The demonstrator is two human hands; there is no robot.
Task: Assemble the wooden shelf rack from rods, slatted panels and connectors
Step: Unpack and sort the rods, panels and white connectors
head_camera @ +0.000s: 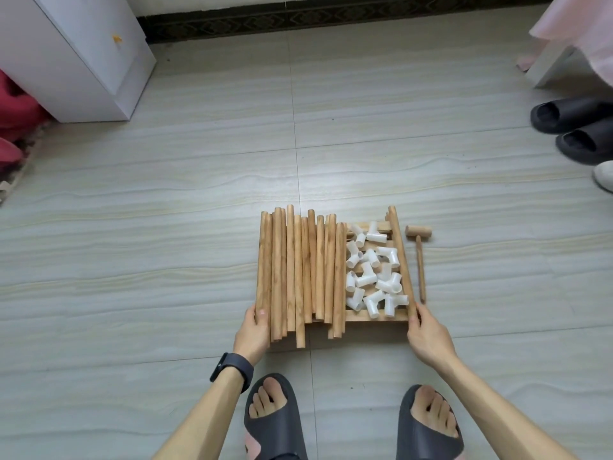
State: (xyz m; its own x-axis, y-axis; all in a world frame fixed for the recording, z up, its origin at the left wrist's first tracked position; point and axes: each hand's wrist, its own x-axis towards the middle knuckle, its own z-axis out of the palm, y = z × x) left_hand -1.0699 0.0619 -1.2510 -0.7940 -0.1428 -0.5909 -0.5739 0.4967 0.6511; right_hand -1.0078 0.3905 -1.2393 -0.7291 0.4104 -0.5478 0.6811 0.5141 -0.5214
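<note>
A stack of slatted wooden panels (371,316) lies on the tiled floor. Several wooden rods (300,270) lie side by side on its left part. A heap of several white plastic connectors (373,272) covers its right part, with one more rod (402,257) along the right edge. My left hand (253,330) grips the stack's near left corner, thumb on the outermost rod. My right hand (428,336) holds the near right corner, thumb beside the right rod's end. A small wooden mallet (419,257) lies just right of the stack.
A white cabinet (83,58) stands at the far left, red cloth (16,121) beside it. Black slippers (577,127) and a white shoe sit at the right edge, near white furniture (547,68). My feet in dark slippers (275,419) stand just behind the stack.
</note>
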